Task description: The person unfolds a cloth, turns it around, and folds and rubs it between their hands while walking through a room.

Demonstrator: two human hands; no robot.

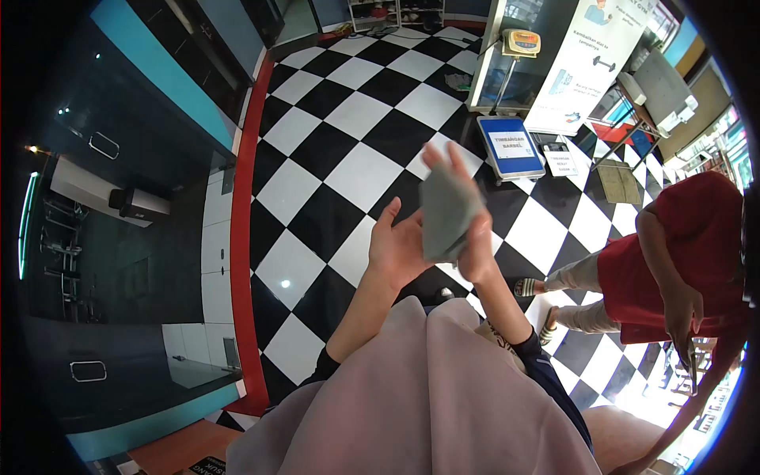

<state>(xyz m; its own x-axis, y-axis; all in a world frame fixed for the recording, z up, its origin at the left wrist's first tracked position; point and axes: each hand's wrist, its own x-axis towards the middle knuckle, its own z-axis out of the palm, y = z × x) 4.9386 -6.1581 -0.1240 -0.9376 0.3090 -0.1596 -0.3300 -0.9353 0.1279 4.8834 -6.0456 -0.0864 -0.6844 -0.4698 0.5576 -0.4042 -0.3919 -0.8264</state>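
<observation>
A grey-green folded cloth, slightly blurred, is held up in front of my body above the floor. My right hand grips it, with the thumb on the near face and blurred fingers reaching past its top edge. Just to the left, my left hand has its palm turned up and its thumb stretched away from the cloth. The other fingers of that hand are partly hidden behind the cloth, so I cannot tell whether they touch it.
A platform scale with a blue top stands ahead right, beside a printed banner. At right, a person in a red top holds a phone-like object. Glass doors line the left. Black-and-white tiles cover the floor.
</observation>
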